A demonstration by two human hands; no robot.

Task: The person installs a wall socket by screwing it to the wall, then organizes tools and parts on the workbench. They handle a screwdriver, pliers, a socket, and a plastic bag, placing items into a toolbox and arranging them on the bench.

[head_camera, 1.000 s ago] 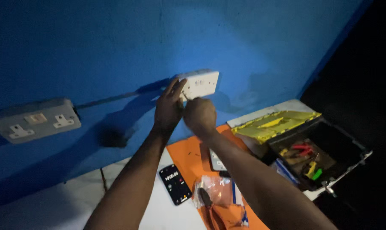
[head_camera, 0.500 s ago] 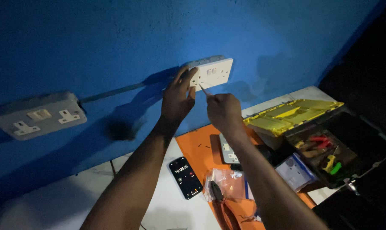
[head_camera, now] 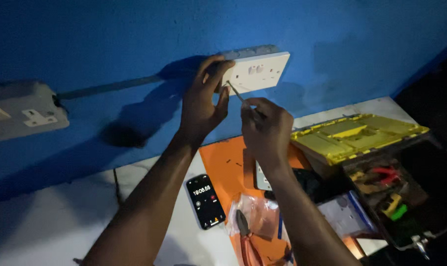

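Head view: the white socket faceplate [head_camera: 255,72] sits against the blue wall [head_camera: 134,34], steadied at its left edge by the left hand [head_camera: 201,106] with fingers curled round it, while the right hand [head_camera: 265,125] pinches a thin screwdriver [head_camera: 235,92] whose tip meets the plate's lower left corner. Judging by this, the plate is in place but its fixing is not finished. Pliers [head_camera: 245,236] and a phone [head_camera: 205,201] lie on the table [head_camera: 60,231].

socket plate [head_camera: 255,72]: smooth white plastic | wall [head_camera: 134,39]: matt blue paint | toolbox tray [head_camera: 356,135]: yellow plastic
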